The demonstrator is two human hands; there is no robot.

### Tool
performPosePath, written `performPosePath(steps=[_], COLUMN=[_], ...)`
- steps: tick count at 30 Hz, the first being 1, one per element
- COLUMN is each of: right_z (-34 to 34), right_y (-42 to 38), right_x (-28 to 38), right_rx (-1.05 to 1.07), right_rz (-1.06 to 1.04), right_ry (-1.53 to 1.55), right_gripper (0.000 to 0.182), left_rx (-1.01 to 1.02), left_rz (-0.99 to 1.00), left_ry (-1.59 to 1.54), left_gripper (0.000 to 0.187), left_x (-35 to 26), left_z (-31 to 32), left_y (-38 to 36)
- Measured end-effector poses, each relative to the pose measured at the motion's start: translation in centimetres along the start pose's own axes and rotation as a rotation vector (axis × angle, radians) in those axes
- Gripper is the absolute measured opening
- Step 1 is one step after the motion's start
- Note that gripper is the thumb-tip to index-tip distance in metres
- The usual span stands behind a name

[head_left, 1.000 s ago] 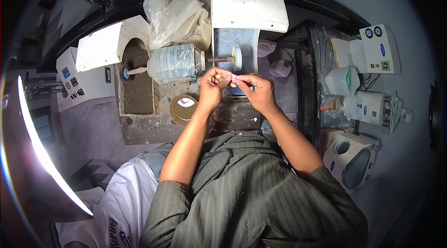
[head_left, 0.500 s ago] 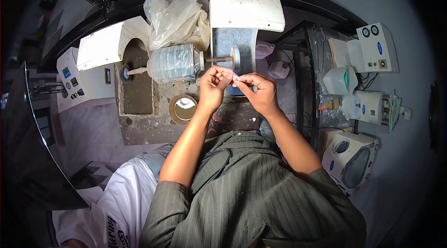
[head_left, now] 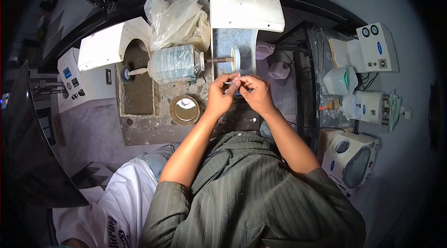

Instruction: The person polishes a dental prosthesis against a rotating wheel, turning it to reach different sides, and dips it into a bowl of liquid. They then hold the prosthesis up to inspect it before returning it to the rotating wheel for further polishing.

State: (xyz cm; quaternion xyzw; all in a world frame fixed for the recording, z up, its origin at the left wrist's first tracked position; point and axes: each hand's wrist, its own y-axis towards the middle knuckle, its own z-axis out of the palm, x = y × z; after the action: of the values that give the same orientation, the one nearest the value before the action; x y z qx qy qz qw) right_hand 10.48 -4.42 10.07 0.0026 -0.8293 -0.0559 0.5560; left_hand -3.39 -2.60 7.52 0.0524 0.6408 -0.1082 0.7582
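My left hand [head_left: 221,94] and my right hand [head_left: 256,92] meet in front of me and together pinch a small pink piece [head_left: 235,78], mostly hidden by the fingers. They are just below the white polishing wheel [head_left: 235,58] on the right shaft of the polishing motor [head_left: 176,63]. The piece is close to the wheel; I cannot tell whether they touch.
A small round cup [head_left: 185,109] sits on the dirty bench left of my hands. A dust hood [head_left: 245,10] covers the right wheel, another hood [head_left: 106,45] the left brush. A crumpled plastic bag [head_left: 174,15] lies behind the motor. White machines [head_left: 377,48] stand at right.
Both hands have shifted a little right and closer together, bringing the pink piece toward the white wheel. The bright glare at the left edge is gone.
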Motion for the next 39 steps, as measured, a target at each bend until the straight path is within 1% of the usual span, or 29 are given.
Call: performPosePath(steps=[1,3,5,6,7,8,9,10,11,13,14,17,19,20,22,24,26,27,29,32,36,38,39], right_z=[0.0,0.1,0.1,-0.2,-0.1,-0.1,-0.1,-0.1,0.0,0.4,0.5,0.9,1.1,1.0,1.3,1.5,1.8,2.0,2.2,2.4,3.1,3.4,3.5], right_y=[-0.1,-0.3,-0.5,-0.4,-0.2,0.0,0.4,0.6,0.7,1.0,1.1,1.1,1.3,1.4,1.6,1.7,2.0,2.2,2.6,3.2,3.3,3.3,3.4], right_x=[-0.4,-1.3,-2.6,-3.3,-4.1,-4.9,-5.1,-5.3,-5.4,-6.1,-6.4,-7.3,-7.8,-8.0,-8.3,-8.6,-8.8,-9.1,-9.6,-10.0,-10.8,-10.9,-10.9], right_rx=[0.038,0.063,0.045,0.057,0.056,0.069,0.082,0.136,0.133,0.129,0.13,0.12,0.124,0.104,0.075,0.047,0.031,0.031,0.006,-0.059,-0.146,-0.127,-0.104], right_rz=[-0.017,-0.021,0.052,0.102,0.106,0.217,0.327,0.379,0.381,0.471,0.472,0.438,0.484,0.516,0.555,0.597,0.654,0.657,0.81,0.808,0.796,0.799,0.8], right_ry=[-0.072,-0.06,0.047,0.013,0.015,0.148,0.282,0.325,0.328,0.485,0.488,0.515,0.528,0.538,0.565,0.59,0.635,0.636,0.733,0.757,0.777,0.79,0.802], right_gripper=[0.008,0.009,0.01,0.01,0.01,0.011,0.012,0.017,0.017,0.019,0.019,0.018,0.017,0.016,0.015,0.015,0.015,0.015,0.018,0.015,0.009,0.009,0.009], left_rx=[0.001,0.036,0.021,0.028,0.035,0.038,0.024,0.009,0.013,-0.054,-0.053,-0.057,-0.055,-0.053,0.042,0.047,0.051,0.013,-0.023,-0.098,-0.133,-0.13,-0.127], left_rz=[-0.002,0.188,0.162,0.12,0.077,0.074,0.128,0.184,0.182,0.119,0.117,0.076,-0.011,-0.012,-0.065,-0.101,-0.139,-0.15,-0.166,-0.269,-0.33,-0.42,-0.422], left_ry=[0.001,0.333,0.314,0.377,0.441,0.443,0.472,0.501,0.503,0.568,0.571,0.537,0.389,0.393,0.226,0.236,0.245,0.203,0.161,0.038,0.034,-0.084,-0.084], left_gripper=[0.023,0.024,0.025,0.025,0.025,0.025,0.025,0.025,0.025,0.023,0.023,0.019,0.011,0.011,0.006,0.005,0.007,0.008,0.009,0.01,0.01,0.011,0.011], left_x=[0.0,-0.3,1.6,1.7,1.8,2.0,2.2,2.5,2.7,3.8,4.4,5.2,4.9,5.0,6.2,7.3,8.3,8.5,8.9,8.3,8.6,8.9,8.9], left_z=[-0.1,-0.6,-1.0,-1.3,-1.4,-1.3,-1.3,-1.2,-1.0,-0.8,-0.8,-0.7,-0.7,-0.8,-1.3,-1.5,-1.6,-1.4,-1.0,-0.3,-0.2,-0.6,-0.7], left_y=[0.0,0.0,0.4,0.5,0.5,0.5,0.6,0.7,0.8,1.0,1.2,1.5,1.7,1.9,2.2,2.6,3.2,3.6,4.2,5.2,5.7,5.8,5.9])
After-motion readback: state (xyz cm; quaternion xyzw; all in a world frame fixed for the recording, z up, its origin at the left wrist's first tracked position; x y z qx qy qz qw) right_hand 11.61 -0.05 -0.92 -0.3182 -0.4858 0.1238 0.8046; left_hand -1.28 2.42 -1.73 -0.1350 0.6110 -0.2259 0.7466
